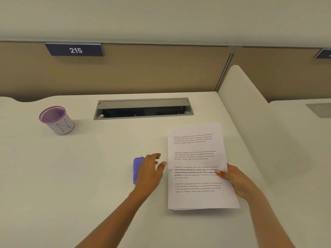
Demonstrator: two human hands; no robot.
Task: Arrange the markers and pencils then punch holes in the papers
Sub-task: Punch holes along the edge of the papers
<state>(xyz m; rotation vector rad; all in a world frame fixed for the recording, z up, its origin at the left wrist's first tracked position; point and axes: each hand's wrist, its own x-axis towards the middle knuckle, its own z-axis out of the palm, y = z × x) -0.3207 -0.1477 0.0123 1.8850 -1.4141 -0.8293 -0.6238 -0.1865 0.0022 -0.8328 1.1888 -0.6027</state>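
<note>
A stack of printed white papers (197, 158) lies on the white desk (71, 176), right of centre. My right hand (234, 181) grips the stack's right edge, thumb on top of the text. A purple hole punch (136, 169) sits just left of the papers. My left hand (150, 172) hovers over the punch with fingers spread, covering its right side and holding nothing. A purple mesh pen cup (56, 120) with a white label stands at the back left; no markers or pencils show in it.
A grey cable tray with an open lid (143, 109) is set into the desk at the back. Behind it stands a tan partition with a "215" sign (75, 50). A white divider (250, 104) rises on the right side.
</note>
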